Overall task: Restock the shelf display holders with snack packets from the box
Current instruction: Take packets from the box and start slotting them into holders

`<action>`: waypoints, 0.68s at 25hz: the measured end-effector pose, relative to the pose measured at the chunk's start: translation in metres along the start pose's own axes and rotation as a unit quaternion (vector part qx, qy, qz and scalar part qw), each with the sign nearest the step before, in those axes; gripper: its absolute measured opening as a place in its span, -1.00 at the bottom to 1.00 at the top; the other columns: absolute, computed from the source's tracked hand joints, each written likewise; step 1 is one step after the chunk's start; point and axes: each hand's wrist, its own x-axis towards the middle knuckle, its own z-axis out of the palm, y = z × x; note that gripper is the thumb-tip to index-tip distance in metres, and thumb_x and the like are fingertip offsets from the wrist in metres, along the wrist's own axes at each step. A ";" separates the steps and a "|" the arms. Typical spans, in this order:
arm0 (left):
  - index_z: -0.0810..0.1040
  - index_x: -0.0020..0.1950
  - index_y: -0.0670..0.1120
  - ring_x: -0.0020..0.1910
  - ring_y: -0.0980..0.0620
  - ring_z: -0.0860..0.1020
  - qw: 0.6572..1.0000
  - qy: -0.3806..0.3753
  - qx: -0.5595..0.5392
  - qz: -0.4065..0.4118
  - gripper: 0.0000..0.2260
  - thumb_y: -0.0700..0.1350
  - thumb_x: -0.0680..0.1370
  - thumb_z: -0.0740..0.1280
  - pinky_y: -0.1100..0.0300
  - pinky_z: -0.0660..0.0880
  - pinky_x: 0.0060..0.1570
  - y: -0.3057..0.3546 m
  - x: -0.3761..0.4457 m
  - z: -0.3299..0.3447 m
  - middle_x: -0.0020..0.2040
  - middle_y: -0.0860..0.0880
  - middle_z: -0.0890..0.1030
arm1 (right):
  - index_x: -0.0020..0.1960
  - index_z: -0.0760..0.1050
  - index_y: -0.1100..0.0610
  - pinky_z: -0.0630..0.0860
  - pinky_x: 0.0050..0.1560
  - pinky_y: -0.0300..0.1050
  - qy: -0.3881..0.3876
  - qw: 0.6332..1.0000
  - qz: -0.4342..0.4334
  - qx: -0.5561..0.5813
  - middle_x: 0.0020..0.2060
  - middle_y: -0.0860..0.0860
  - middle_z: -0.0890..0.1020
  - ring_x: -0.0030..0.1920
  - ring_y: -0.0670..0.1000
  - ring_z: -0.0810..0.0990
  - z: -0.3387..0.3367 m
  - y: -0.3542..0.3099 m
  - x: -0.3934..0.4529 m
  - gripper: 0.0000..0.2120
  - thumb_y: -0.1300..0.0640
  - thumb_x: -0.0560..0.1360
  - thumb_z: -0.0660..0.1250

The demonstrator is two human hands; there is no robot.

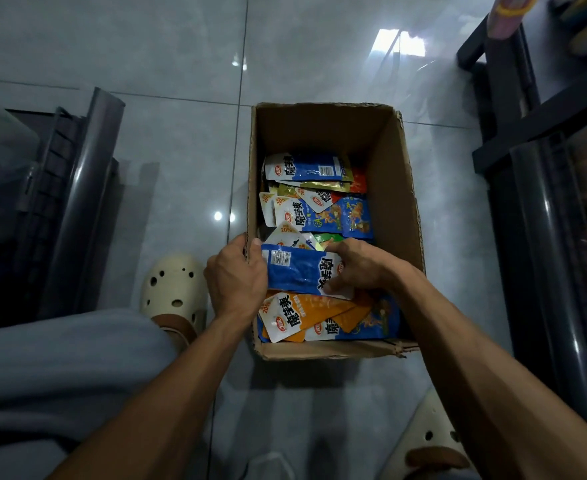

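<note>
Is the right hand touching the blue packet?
Touching. The head view shows the right hand with fingers curled over the blue snack packet's right end, above the cardboard box.

Your left hand (236, 278) and right hand (357, 266) meet at frame centre, fingers curled around a blue snack packet (293, 270), forearms extending from the bottom corners.

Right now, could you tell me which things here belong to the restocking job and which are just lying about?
For the job:
- cardboard box on the floor
- snack packets inside it
- blue packet, held by both the left hand and the right hand

Lying about:
- dark racks at either side
- cream clog beside the box
</note>
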 end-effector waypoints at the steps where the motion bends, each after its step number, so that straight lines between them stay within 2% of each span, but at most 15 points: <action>1: 0.54 -0.13 -0.14 -0.29 0.09 0.51 1.000 0.000 -0.001 0.000 -0.76 -0.04 0.65 0.22 0.42 0.27 -0.43 0.000 0.000 0.000 -0.24 0.00 0.56 | 0.24 0.46 0.08 0.59 0.08 0.05 -0.003 1.000 -0.003 0.007 0.06 0.04 0.59 0.04 0.07 0.60 -0.001 0.001 -0.002 -0.55 0.04 0.42 0.50; 3: 0.51 -0.15 -0.10 -0.29 0.04 0.54 1.000 0.002 -0.005 0.002 -0.77 -0.05 0.65 0.22 0.34 0.32 -0.41 0.002 -0.001 -0.001 -0.27 0.00 0.56 | 0.05 0.54 0.14 0.63 -0.06 -0.01 0.033 0.996 -0.013 0.087 -0.07 0.09 0.64 -0.07 0.07 0.65 -0.007 0.004 -0.010 -0.81 0.17 0.46 0.46; 4: 0.52 -0.14 -0.10 -0.29 0.02 0.54 1.000 0.002 -0.004 0.002 -0.77 -0.05 0.65 0.22 0.29 0.33 -0.40 0.002 0.000 0.000 -0.28 0.00 0.56 | -0.01 0.56 0.16 0.63 -0.10 0.00 0.070 0.987 -0.011 0.144 -0.11 0.11 0.66 -0.11 0.08 0.66 -0.011 0.007 -0.015 -0.88 0.22 0.47 0.44; 7: 0.54 -0.09 -0.11 -0.22 -0.07 0.57 1.000 -0.015 0.013 -0.010 -0.78 -0.02 0.64 0.23 0.17 0.37 -0.31 0.004 0.002 0.000 -0.25 -0.02 0.56 | -0.04 0.58 0.16 0.62 -0.06 0.08 0.184 0.943 0.014 0.277 -0.13 0.14 0.68 -0.13 0.12 0.68 -0.020 0.014 -0.038 -0.93 0.24 0.48 0.43; 8: 0.55 -0.02 -0.12 -0.12 -0.13 0.60 0.999 -0.027 0.017 -0.017 -0.77 0.01 0.64 0.23 0.12 0.44 -0.22 0.005 0.002 0.000 -0.17 -0.06 0.61 | -0.07 0.57 0.13 0.62 -0.05 0.08 0.214 0.929 0.020 0.301 -0.14 0.12 0.68 -0.14 0.12 0.67 -0.021 0.014 -0.045 -0.94 0.23 0.48 0.43; 10: 0.48 0.30 -0.11 0.16 -0.18 0.56 0.998 -0.054 0.023 -0.026 -0.65 0.08 0.62 0.23 0.01 0.50 0.07 0.011 0.001 -0.005 0.17 -0.14 0.61 | -0.10 0.53 0.04 0.62 -0.09 0.02 0.263 0.905 0.011 0.334 -0.17 0.05 0.65 -0.17 0.05 0.65 -0.022 0.011 -0.057 -0.90 0.20 0.50 0.43; 11: 0.38 0.43 -0.10 0.29 -0.15 0.48 0.998 -0.054 0.020 -0.020 -0.56 0.09 0.62 0.23 0.01 0.44 0.16 0.017 0.000 -0.008 0.32 -0.14 0.52 | -0.12 0.51 -0.01 0.61 -0.11 -0.01 0.283 0.894 0.004 0.347 -0.18 0.01 0.64 -0.18 0.02 0.64 -0.025 0.008 -0.063 -0.87 0.19 0.50 0.42; 13: 0.28 0.49 -0.10 0.37 -0.08 0.36 1.000 -0.006 -0.007 0.024 -0.50 0.06 0.60 0.26 0.16 0.32 0.14 0.037 -0.001 -0.017 0.41 -0.13 0.39 | -0.13 0.48 -0.04 0.61 -0.17 -0.05 0.324 0.867 -0.003 0.378 -0.22 -0.01 0.62 -0.24 -0.03 0.63 -0.032 0.007 -0.073 -0.83 0.19 0.51 0.42; 15: 0.33 0.43 -0.11 0.30 -0.01 0.37 0.994 0.048 -0.060 0.072 -0.54 0.03 0.59 0.30 0.27 0.28 0.06 0.061 -0.005 -0.025 0.36 -0.12 0.39 | -0.13 0.52 0.01 0.60 -0.25 -0.08 0.368 0.820 -0.013 0.438 -0.23 0.01 0.64 -0.29 -0.05 0.64 -0.042 0.008 -0.082 -0.85 0.22 0.50 0.42; 17: 0.38 0.36 -0.09 0.19 0.08 0.39 0.991 0.030 -0.097 0.083 -0.58 0.07 0.58 0.32 0.34 0.28 -0.05 0.081 -0.013 -0.026 0.28 -0.08 0.43 | -0.11 0.54 0.09 0.61 -0.34 -0.10 0.388 0.767 -0.016 0.511 -0.23 0.03 0.66 -0.32 -0.03 0.67 -0.051 0.009 -0.091 -0.90 0.24 0.48 0.44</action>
